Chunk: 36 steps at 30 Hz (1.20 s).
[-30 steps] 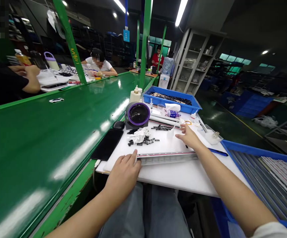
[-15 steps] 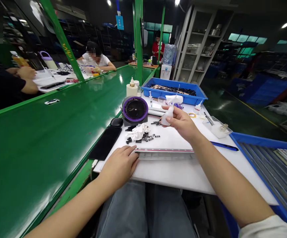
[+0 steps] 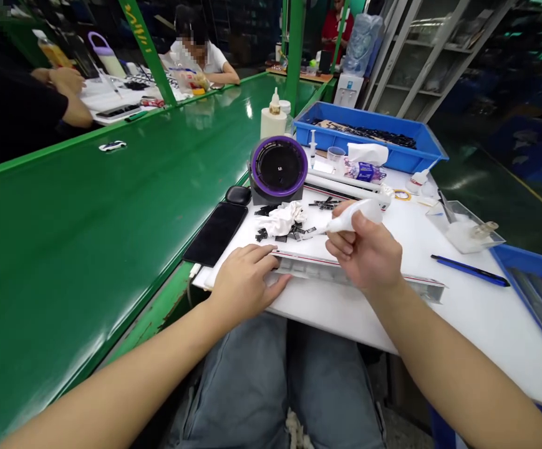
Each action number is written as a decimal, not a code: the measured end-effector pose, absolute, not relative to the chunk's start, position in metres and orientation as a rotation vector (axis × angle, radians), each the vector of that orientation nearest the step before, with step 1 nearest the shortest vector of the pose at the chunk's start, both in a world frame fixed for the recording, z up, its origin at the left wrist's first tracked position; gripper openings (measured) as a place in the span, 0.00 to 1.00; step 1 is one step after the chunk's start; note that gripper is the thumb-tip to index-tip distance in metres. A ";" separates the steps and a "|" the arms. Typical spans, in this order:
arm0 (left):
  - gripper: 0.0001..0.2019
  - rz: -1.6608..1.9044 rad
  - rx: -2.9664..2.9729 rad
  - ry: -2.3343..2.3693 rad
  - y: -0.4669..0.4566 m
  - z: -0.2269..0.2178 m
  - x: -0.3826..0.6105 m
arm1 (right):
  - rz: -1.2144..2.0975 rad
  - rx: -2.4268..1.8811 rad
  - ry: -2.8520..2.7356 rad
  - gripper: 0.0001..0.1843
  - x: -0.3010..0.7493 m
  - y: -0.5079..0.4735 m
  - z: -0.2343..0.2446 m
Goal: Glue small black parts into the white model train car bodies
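Observation:
My right hand (image 3: 368, 249) is closed around a white squeeze bottle (image 3: 357, 215), which is tilted so its thin nozzle points left and down. Below the nozzle runs a long white channel strip (image 3: 315, 265) with a red line along its top edge. My left hand (image 3: 247, 280) holds the strip's left end, fingers over the top and thumb at the near side. Behind the strip, small black pieces (image 3: 282, 238) lie scattered around a crumpled white tissue (image 3: 282, 218).
A purple-rimmed round fan (image 3: 279, 166) stands behind the tissue. To its left lie a phone (image 3: 217, 234) and a black case (image 3: 238, 195). A blue bin (image 3: 368, 134) sits at the back; a blue pen (image 3: 469, 270) and a clear tray (image 3: 469, 227) are right. Co-workers sit across the green conveyor (image 3: 125, 218).
My right hand has tipped the squeeze bottle from nozzle-up to nozzle-left-and-down and brought it over the strip. My left hand stays at the strip's left end. The view has shifted downward.

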State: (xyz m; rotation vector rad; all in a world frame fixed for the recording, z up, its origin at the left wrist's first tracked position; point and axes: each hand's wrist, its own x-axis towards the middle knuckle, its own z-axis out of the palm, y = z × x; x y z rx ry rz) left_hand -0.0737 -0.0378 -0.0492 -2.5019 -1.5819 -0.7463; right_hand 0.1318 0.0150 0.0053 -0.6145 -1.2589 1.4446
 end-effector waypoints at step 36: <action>0.16 -0.552 -2.539 -1.627 -0.039 -0.044 -0.071 | 0.389 -0.656 -1.824 0.10 0.101 -0.006 -0.029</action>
